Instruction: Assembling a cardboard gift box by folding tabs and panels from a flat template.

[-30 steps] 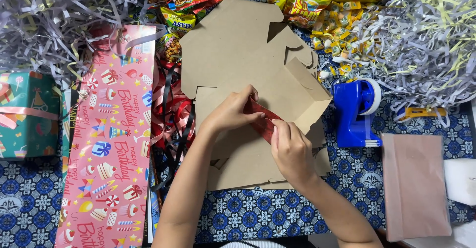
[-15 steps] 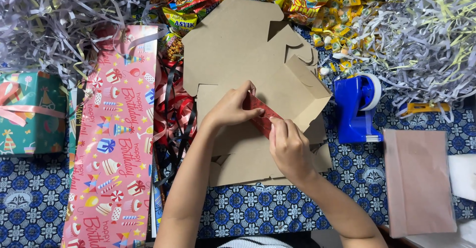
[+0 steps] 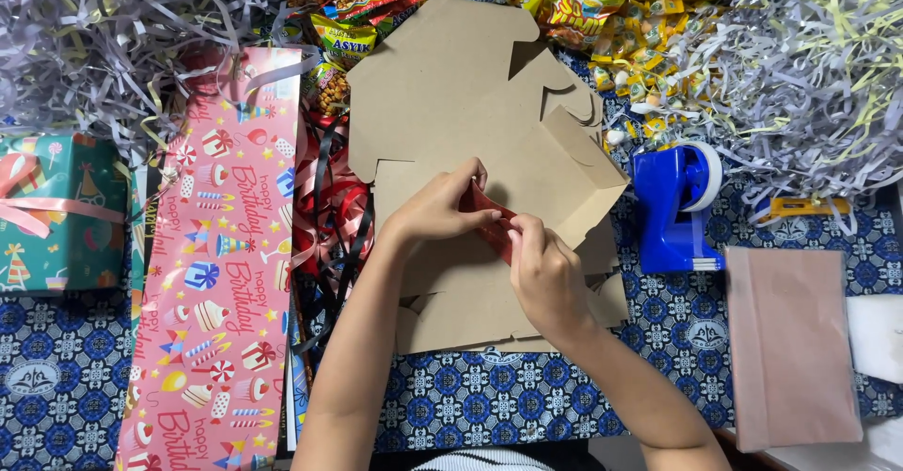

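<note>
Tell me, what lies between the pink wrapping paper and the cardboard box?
In the head view, a tangle of red and black ribbons lies between the pink wrapping paper and the cardboard box, partly over the paper's right edge.

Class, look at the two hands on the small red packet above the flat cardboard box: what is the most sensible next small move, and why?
Probably pull the two ends apart to tear it open. The left hand and right hand both pinch the red packet at opposite ends, just above the unfolded cardboard box, and no tear shows yet.
</note>
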